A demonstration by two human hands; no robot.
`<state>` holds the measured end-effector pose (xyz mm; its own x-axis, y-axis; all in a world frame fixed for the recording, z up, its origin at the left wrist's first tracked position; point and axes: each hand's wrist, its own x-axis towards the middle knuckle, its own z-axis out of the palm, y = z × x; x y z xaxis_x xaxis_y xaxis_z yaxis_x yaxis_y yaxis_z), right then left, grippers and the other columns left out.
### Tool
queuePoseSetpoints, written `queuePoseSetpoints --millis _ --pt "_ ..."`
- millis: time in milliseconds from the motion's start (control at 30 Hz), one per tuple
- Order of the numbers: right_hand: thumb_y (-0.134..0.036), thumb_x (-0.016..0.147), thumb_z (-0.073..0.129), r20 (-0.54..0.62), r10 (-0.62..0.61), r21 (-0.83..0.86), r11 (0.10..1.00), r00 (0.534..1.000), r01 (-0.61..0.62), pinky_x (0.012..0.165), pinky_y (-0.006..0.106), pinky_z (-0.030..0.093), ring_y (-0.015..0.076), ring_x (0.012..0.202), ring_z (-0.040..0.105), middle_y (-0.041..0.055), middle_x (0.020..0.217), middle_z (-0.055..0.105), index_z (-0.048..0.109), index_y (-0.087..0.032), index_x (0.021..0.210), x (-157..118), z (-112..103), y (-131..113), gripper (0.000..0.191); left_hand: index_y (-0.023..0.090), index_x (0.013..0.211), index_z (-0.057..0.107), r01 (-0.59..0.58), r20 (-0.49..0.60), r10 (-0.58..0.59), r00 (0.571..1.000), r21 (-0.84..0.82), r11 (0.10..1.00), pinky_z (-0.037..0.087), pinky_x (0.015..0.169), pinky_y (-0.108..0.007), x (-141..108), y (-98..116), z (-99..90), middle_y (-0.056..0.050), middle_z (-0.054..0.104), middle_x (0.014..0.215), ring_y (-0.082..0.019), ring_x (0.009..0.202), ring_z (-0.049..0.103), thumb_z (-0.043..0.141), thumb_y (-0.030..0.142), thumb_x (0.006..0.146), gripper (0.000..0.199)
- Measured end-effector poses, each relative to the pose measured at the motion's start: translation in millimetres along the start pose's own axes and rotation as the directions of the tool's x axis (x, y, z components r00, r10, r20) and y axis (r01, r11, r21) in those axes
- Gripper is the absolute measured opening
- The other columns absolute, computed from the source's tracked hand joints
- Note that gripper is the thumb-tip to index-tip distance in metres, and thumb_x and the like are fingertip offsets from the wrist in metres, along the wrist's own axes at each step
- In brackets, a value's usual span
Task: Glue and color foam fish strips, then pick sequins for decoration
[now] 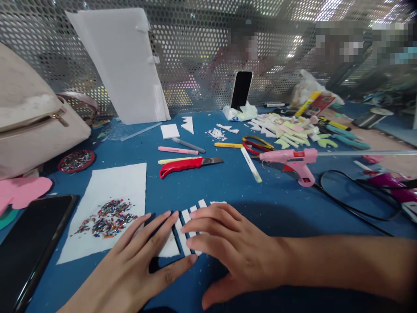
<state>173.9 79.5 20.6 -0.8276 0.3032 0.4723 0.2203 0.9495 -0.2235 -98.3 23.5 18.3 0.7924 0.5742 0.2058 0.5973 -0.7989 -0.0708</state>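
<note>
Several matte white strips [182, 236], narrow, straight-edged; left hand [130, 256] and right hand [239, 248] at them, fingers apart.

"What's under your hands?"

"White strips [183, 238], side by side. My left hand [130, 257] and right hand [235, 243] touch them, fingers apart."

"Around them?"

"Knife [183, 166] at twelve o'clock, glue gun [298, 161] at two, upright phone [242, 89] at one, shiny bits [110, 217] on paper [132, 180] at nine."

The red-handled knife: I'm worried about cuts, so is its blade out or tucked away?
Out: the bare blade extends from the red handle, toward the pink glue gun.
</note>
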Motion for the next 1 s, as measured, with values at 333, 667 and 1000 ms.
queuePoseSetpoints --millis 333,667,1000 --pt "-0.063 0.094 0.052 -0.019 -0.016 -0.098 0.995 1.0 0.014 0.117 0.045 0.025 0.0271 0.134 0.044 0.0149 0.128 0.062 0.044 -0.011 0.136 10 14 11 0.067 0.033 0.159 0.026 -0.101 -0.016 0.103 0.995 0.072 0.992 0.009 0.119 -0.054 -2 -6 0.2 -0.019 0.036 0.159 -0.04 0.146 0.034 0.043 0.08 0.088 0.086" --pt "-0.068 0.092 0.051 0.061 -0.019 -0.06 0.998 0.998 0.023 0.118 0.047 0.022 0.0246 0.128 0.049 0.0132 0.127 0.064 0.036 -0.012 0.146 18 20 17 0.079 0.034 0.157 0.034 -0.097 -0.043 0.1 0.994 0.056 0.994 0.022 0.116 -0.057 -1 -6 0.2 -0.018 0.045 0.153 -0.042 0.136 0.047 0.047 0.078 0.089 0.082" --pt "-0.062 0.093 0.055 0.074 -0.016 -0.05 0.999 0.997 0.019 0.118 0.045 0.022 0.0248 0.127 0.051 0.0126 0.132 0.064 0.038 -0.014 0.146 20 18 16 0.073 0.037 0.157 0.031 -0.067 -0.026 0.067 0.997 0.0 0.998 0.028 0.113 -0.059 -3 -4 1.9 -0.015 0.04 0.157 -0.043 0.137 0.045 0.047 0.077 0.089 0.08"
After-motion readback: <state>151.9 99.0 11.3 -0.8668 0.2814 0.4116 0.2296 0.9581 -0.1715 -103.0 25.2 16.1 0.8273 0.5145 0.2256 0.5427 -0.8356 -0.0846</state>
